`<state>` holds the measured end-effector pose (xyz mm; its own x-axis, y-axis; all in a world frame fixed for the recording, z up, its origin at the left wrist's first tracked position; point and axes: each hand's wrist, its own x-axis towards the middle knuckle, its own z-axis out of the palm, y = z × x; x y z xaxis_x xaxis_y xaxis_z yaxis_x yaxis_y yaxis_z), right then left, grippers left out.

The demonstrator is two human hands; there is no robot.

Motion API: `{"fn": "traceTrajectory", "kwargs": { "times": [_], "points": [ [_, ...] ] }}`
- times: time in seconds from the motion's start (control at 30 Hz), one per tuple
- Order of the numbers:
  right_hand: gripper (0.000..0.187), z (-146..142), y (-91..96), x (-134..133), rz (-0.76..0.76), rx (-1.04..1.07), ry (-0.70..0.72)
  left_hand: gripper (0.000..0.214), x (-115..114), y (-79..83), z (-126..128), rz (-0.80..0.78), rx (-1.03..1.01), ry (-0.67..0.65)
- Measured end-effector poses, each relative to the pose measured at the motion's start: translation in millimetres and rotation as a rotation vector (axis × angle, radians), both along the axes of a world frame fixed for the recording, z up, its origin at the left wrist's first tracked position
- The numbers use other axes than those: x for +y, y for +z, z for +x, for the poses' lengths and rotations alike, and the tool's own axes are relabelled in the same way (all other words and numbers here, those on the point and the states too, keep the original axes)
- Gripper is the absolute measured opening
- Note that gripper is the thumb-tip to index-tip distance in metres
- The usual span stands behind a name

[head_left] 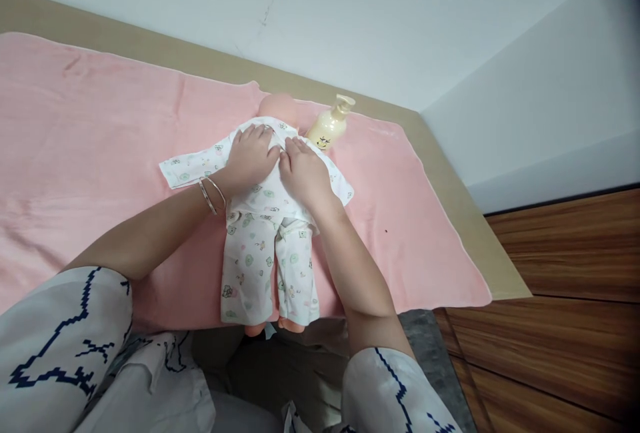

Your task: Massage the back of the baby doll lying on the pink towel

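A baby doll [278, 108] lies on a pink blanket, its head pointing away from me and its feet at the near edge. It wears a white printed top [273, 201] and matching trousers [249, 266]. My left hand [251, 155] rests flat on the left of the doll's upper body, fingers stretched out. On the right side of the top lies my right hand [305, 170], also flat with extended fingers. The thumbs nearly meet. The doll's face cannot be made out. Just right of its head is a cream pump bottle [328, 128], which neither hand touches.
The pink blanket [125, 113] covers most of a tan table [445, 160], reaching the near edge. A white wall [350, 20] rises behind it. To the right stands a wood-grain panel [565, 246]. My lap is below the table's edge.
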<state>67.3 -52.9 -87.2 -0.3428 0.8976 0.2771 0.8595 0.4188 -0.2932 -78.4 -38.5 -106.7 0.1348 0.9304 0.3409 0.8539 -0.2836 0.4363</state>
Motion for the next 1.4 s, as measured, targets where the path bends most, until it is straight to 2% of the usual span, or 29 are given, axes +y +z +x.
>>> {"fn": "traceTrajectory", "kwargs": {
  "times": [0.13, 0.33, 0.43, 0.7, 0.83, 1.17, 1.27, 1.4],
  "points": [
    [0.052, -4.7, 0.4, -4.0, 0.009, 0.022, -0.008, 0.049, 4.6, -3.5, -2.6, 0.041, -0.009, 0.023],
    [0.057, 12.3, -8.6, 21.3, -0.136, 0.091, 0.019, 0.047, -26.0, 2.2, 17.2, 0.079, 0.064, 0.027],
    [0.059, 15.1, -10.0, 25.3, -0.157, 0.079, 0.008, 0.046, -32.4, 6.3, 21.3, 0.070, 0.068, 0.001],
    [0.058, -8.1, 5.1, -0.7, -0.135, -0.040, -0.117, 0.055, -4.0, -0.1, 0.7, -0.012, 0.070, 0.052],
    [0.057, -14.4, 8.8, -6.7, -0.120, -0.074, -0.131, 0.056, 0.1, -2.9, -3.2, 0.026, 0.069, 0.072],
    [0.058, -6.5, 5.9, -3.2, -0.129, -0.011, -0.095, 0.049, -37.4, 23.6, 19.4, -0.082, 0.190, 0.074],
    [0.057, -8.5, 7.3, -5.4, -0.127, -0.013, -0.104, 0.050, -31.7, 24.0, 14.8, -0.085, 0.172, 0.049],
    [0.053, -14.3, 8.1, -12.2, -0.060, -0.073, -0.093, 0.054, -8.4, 19.2, -0.5, -0.143, 0.130, -0.001]
  ]
}}
